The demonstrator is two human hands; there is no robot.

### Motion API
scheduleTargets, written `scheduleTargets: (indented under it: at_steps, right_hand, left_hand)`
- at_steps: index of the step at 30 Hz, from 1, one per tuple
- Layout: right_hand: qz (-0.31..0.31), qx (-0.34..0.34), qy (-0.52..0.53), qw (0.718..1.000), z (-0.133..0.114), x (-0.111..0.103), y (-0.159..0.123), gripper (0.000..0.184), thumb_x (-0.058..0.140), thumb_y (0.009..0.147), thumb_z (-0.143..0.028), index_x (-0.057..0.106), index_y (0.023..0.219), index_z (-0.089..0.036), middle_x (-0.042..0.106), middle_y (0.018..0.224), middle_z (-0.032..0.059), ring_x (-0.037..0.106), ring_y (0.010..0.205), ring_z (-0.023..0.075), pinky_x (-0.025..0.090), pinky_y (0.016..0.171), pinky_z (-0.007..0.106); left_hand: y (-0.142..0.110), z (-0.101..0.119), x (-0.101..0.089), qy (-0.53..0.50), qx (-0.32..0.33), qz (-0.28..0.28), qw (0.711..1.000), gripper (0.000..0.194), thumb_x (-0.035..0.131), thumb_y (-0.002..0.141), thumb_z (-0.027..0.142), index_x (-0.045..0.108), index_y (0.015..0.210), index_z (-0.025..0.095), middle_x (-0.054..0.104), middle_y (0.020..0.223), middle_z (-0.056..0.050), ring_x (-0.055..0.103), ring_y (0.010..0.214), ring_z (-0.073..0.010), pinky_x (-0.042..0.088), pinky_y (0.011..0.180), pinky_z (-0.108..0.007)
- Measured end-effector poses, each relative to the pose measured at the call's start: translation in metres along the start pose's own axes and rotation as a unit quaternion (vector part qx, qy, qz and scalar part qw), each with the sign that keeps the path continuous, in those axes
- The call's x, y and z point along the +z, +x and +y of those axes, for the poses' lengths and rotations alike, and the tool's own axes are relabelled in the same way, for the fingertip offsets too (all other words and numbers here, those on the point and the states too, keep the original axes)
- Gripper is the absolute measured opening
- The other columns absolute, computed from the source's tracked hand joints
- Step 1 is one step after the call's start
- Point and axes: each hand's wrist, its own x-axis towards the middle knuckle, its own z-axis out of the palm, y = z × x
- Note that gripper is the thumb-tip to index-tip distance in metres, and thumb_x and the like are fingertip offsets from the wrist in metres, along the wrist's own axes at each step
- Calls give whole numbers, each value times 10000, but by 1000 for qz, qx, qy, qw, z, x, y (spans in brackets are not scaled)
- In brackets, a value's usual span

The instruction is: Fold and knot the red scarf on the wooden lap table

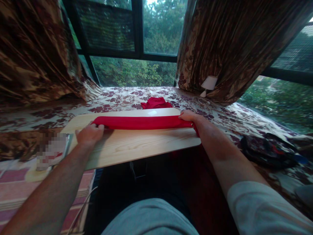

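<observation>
1. Red cloth (141, 122), one. Laid out as a long, narrow strip across the tabletop (127, 148), nearer its far edge; a loose part hangs by the right end, beside the right forearm.
2. Left hand (89, 133), bare. Fingers (99, 126) nearly closed, bent over the left end of the red cloth; the gap between thumb and fingers cannot be made out.
3. Right hand (188, 116), bare. Fingers (181, 116) closed on the right end of the red cloth, near the tabletop's far right corner; underside of the grip hidden.
4. Tabletop, pale wood grain, rounded corners. A bright patch of light on its far part.
5. Red bundle (156, 102), crumpled. Lies on the floral cover (117, 98), just beyond the tabletop.
6. Small lamp (209, 83), white shade. Stands on the floral cover before the right curtain (202, 42), a thin cord near its base.
7. Pixelated item (52, 151), pale with red marks. At the left end of the tabletop; detail obscured.
8. Striped cloth (14, 187), pink and pale. Lower left, a pale cable (81, 209) running over it.
9. Dark heap (269, 151), on the floral cover at right; contents unclear.
</observation>
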Motion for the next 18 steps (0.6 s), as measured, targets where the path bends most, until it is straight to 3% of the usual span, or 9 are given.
scheduleTargets:
  at_steps: [4, 8, 11, 14, 16, 18]
  right_hand:
    - [2, -22, 21, 1000, -17, 3, 4, 306, 581, 922, -343, 794, 995, -135, 770, 979, 102, 661, 836, 178, 441, 719, 221]
    - [13, -59, 62, 996, -32, 10, 12, 276, 590, 911, -329, 784, 914, -133, 756, 875, 79, 627, 755, 159, 412, 652, 225]
    - [20, -91, 60, 994, -40, 13, 18, 261, 588, 894, -315, 772, 844, -136, 729, 797, 64, 599, 715, 156, 390, 621, 235]
    - [26, -108, 64, 992, -45, 9, 19, 246, 577, 887, -285, 764, 839, -132, 723, 793, 55, 595, 728, 150, 385, 621, 227]
    - [21, -102, 63, 993, -44, 4, 16, 238, 573, 885, -266, 768, 873, -130, 735, 832, 57, 609, 761, 151, 392, 633, 217]
    - [16, -87, 48, 995, -40, -1, 13, 244, 568, 884, -258, 777, 915, -135, 748, 878, 66, 626, 794, 159, 402, 652, 216]
  left_hand:
    - [5, -9, -14, 1, -38, 58, 998, 599, 365, 944, 521, 664, 1145, 43, 676, 1203, -262, 629, 1126, -394, 301, 1080, -604]
    - [8, -17, -25, -47, -125, 87, 987, 893, 563, 812, 646, 435, 1371, -39, 643, 1201, -330, 629, 1126, -463, 423, 983, -592]
    - [7, -24, -31, -68, -114, 113, 985, 972, 691, 735, 531, 320, 1451, -13, 561, 1341, -347, 603, 1169, -491, 471, 949, -589]
    - [7, -34, -34, -56, -118, 103, 986, 938, 727, 692, 342, 306, 1462, 11, 591, 1309, -322, 636, 1106, -472, 515, 891, -567]
    - [6, -41, -36, -51, -117, 100, 987, 873, 713, 674, 262, 357, 1437, 28, 620, 1259, -295, 648, 1061, -453, 518, 877, -574]
    - [6, -46, -37, -108, -91, 111, 984, 742, 687, 663, 207, 479, 1361, 63, 605, 1267, -271, 620, 1089, -456, 481, 916, -628]
